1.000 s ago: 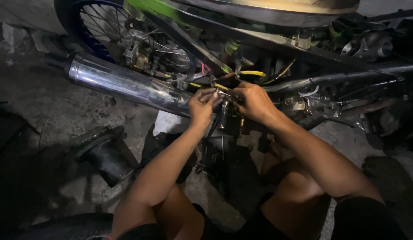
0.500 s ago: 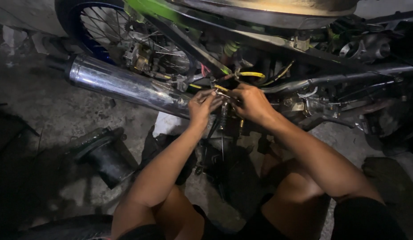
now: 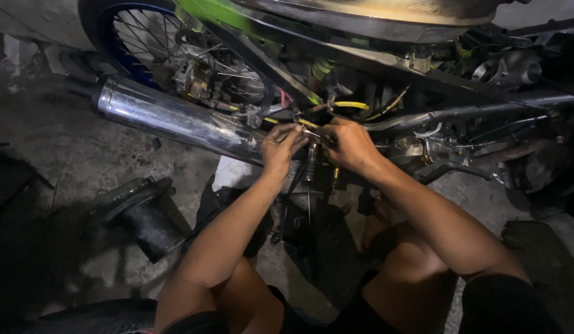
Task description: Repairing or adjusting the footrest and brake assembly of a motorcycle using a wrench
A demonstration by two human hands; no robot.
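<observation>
Honestly, much of the scene is lost to shadow — the lower frame of the motorcycle [image 3: 386,68] is a tangle of dark parts, and its right end runs off the edge of the view. What sits between the two hands is small and hard to make out: a thin metal piece [image 3: 311,132], perhaps a pin or cable end, glinting just at the fingertips.

The left hand [image 3: 282,143] has its fingers drawn narrow, thumb and forefinger pinched on that metal piece from the left. The right hand [image 3: 348,143] is curled close, its fingers folded around the same spot from the other side; whether they grip the piece or only steady it cannot be told, since the knuckles hide the tips.

Just above the fingers a yellow cable [image 3: 352,106] loops across. Left of the fingers, touching distance from the left hand, lies the chrome exhaust pipe [image 3: 169,117]. Below the fingers a dark stand [image 3: 308,185] drops away — well off to the lower left sits a black cylindrical part [image 3: 144,213] on the concrete floor [image 3: 83,154].
</observation>
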